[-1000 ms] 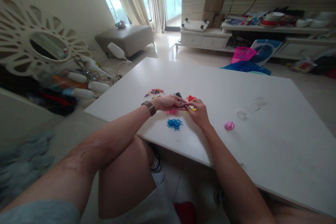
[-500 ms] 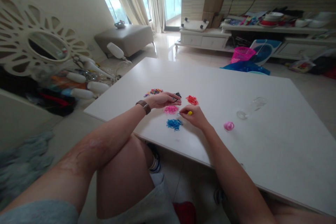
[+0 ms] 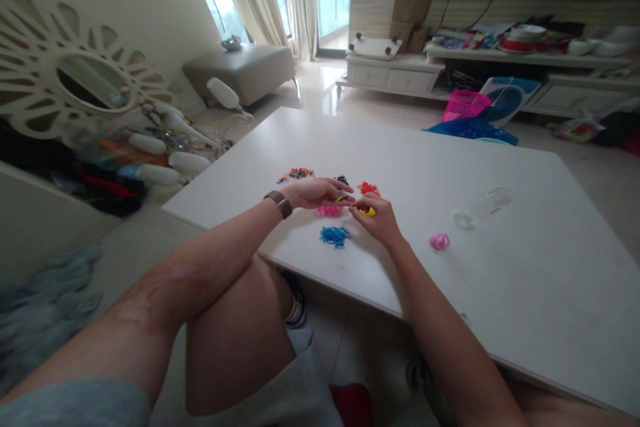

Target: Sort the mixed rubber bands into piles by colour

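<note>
While the left hand (image 3: 320, 192) is lying palm-down over the middle of the white worktop (image 3: 500, 280), the right hand (image 3: 376, 219) is closing in from the right until the fingertips of both are nearly meeting at centre frame. Half a second ago the two hands were apart, the right one lowered toward the near edge; one second ago they were together as now. This apart-and-together cycle suggests, as a judgement, that small elastic bands are being picked up one at a time and passed onto the left fingers.

The right grip is pinched shut on a yellow band (image 3: 369, 211), which is showing just beneath its fingertips. A second yellowish strand (image 3: 341, 198) is lying across the left fingers; whether the left grip is clamping it or merely carrying it cannot be told.

Sorted heaps of bands are surrounding the hands: a mixed-colour pile (image 3: 296, 174) at upper left, a black pile (image 3: 343, 180) and a red pile (image 3: 369, 187) just above, a pink pile (image 3: 327, 211) directly under the left fingers, and a blue pile (image 3: 335, 235) just below. A pink coil (image 3: 439, 241) and a clear plastic container (image 3: 481, 207) are lying well apart to the right.
</note>
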Motion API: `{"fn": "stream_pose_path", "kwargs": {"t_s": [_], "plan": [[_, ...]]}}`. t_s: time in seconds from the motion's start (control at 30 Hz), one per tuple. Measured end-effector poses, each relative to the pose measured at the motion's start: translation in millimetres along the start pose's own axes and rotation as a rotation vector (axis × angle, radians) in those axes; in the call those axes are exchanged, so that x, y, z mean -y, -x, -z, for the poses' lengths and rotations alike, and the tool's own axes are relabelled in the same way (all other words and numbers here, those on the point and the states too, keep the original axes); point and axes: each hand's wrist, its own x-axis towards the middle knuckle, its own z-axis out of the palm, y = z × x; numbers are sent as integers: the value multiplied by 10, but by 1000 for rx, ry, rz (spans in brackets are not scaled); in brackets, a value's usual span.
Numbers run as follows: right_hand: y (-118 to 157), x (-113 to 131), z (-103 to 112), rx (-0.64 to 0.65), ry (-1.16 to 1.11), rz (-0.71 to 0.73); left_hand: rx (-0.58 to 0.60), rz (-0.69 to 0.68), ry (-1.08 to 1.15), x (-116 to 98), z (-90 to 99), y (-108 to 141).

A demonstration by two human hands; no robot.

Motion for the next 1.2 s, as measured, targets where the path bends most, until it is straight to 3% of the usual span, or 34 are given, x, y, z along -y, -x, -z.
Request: {"fn": "stream_pose_path", "kwargs": {"t_s": [0.13,0.33,0.67,1.2], "plan": [[-3,-74,-16,-112,47,20,95,11,-16,39,-83,-5],[-7,-115,-31,-57,76,64,147,-17,-44,97,-150,-48],[-11,-85,-49,26,84,73,121,-2,-65,133,-143,-76],[-42,-14,19,-137,-77,-87,63,24,-8,80,-225,-46]]}}
